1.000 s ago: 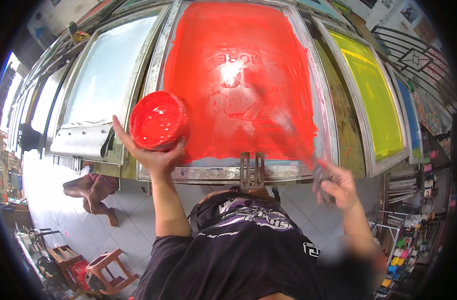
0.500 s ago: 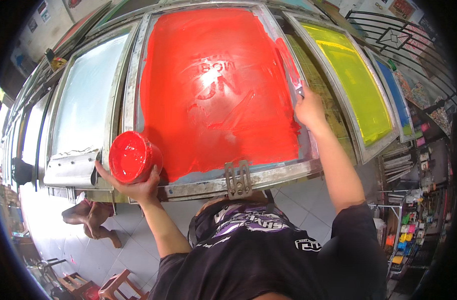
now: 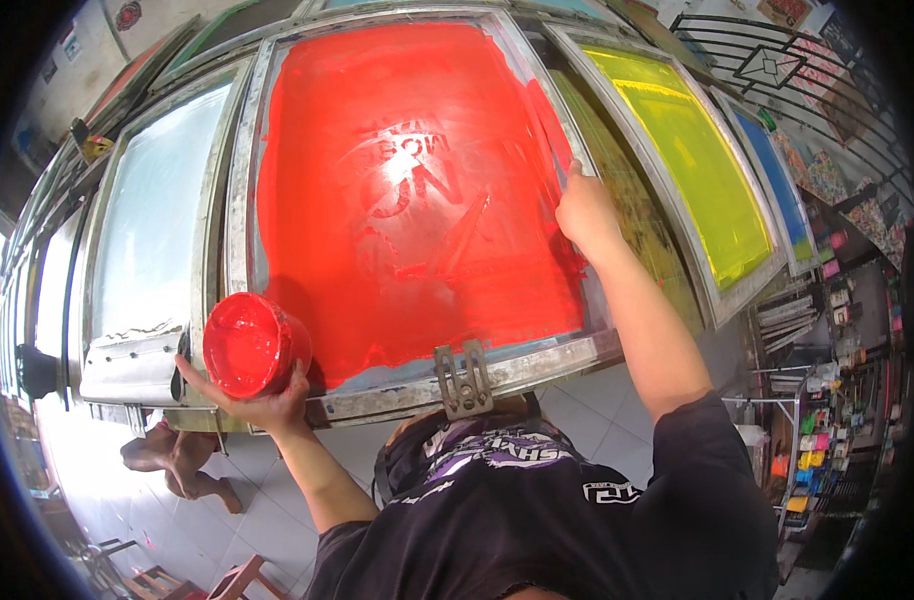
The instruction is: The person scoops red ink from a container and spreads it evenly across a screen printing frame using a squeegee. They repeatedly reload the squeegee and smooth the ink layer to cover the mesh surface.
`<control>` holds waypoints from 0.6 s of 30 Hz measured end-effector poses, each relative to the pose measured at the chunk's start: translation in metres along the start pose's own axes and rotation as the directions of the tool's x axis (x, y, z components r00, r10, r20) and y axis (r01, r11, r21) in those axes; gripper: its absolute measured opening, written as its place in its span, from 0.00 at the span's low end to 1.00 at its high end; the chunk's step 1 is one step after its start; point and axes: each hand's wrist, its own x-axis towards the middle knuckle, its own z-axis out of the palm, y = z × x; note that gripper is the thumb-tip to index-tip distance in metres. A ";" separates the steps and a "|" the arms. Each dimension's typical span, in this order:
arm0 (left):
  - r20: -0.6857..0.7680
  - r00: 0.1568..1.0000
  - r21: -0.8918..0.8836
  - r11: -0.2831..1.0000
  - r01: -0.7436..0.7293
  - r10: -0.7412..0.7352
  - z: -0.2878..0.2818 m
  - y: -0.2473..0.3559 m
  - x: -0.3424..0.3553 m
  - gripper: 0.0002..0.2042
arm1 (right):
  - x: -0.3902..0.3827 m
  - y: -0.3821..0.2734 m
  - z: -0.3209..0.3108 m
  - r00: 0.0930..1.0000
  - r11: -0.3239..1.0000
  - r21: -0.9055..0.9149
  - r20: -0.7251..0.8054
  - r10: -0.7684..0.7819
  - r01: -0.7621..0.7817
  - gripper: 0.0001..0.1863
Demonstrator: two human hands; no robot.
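Note:
My left hand (image 3: pixel 269 408) is closed around the bottom of a round tub (image 3: pixel 299 345), tilted so that its red ink (image 3: pixel 247 345) shows. It hovers over the near left corner of a large screen-printing frame (image 3: pixel 547 358). Thick red ink (image 3: pixel 377 300) covers most of the mesh, and darker lettering shows through near its middle. At the frame's right side my right hand (image 3: pixel 589 215) is closed on an ink spatula (image 3: pixel 549 120). Its long blade is coated red and lies along the right edge of the ink layer. The handle is hidden in my fist.
A pale screen (image 3: pixel 157 200) stands to the left, with a metal sheet (image 3: pixel 132 372) at its near end. Yellow (image 3: pixel 697 170) and blue (image 3: pixel 777 185) screens are on the right. A metal hinge clamp (image 3: pixel 462 380) juts from the near rail. Someone's bare legs (image 3: pixel 182 465) show at lower left.
The whole view has shifted slightly. My right hand has turned, covering the spatula handle that showed before, and sits a little farther left. The tub stays in my left hand.

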 end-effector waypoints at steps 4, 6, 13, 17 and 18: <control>0.010 1.000 -0.004 1.000 -0.002 0.002 0.000 0.000 0.000 0.60 | 0.005 0.000 0.011 1.000 0.999 0.052 0.005 0.013 -0.013 0.22; 0.013 1.000 -0.003 1.000 -0.011 0.011 0.000 0.002 0.000 0.60 | 0.003 -0.003 0.011 0.999 0.994 0.107 0.018 0.028 -0.030 0.22; 0.017 1.000 -0.018 1.000 -0.023 0.023 0.001 0.002 -0.001 0.61 | 0.005 -0.007 0.015 1.000 0.994 0.109 0.024 -0.007 0.005 0.28; 0.040 0.998 -0.004 0.999 -0.048 0.048 -0.003 0.000 -0.001 0.60 | 0.003 -0.013 0.010 0.998 0.992 0.124 0.059 0.007 -0.015 0.30; 0.046 0.997 -0.033 0.998 -0.059 0.060 -0.003 0.001 0.000 0.60 | 0.003 -0.013 0.009 0.998 0.993 0.121 0.068 0.006 -0.014 0.30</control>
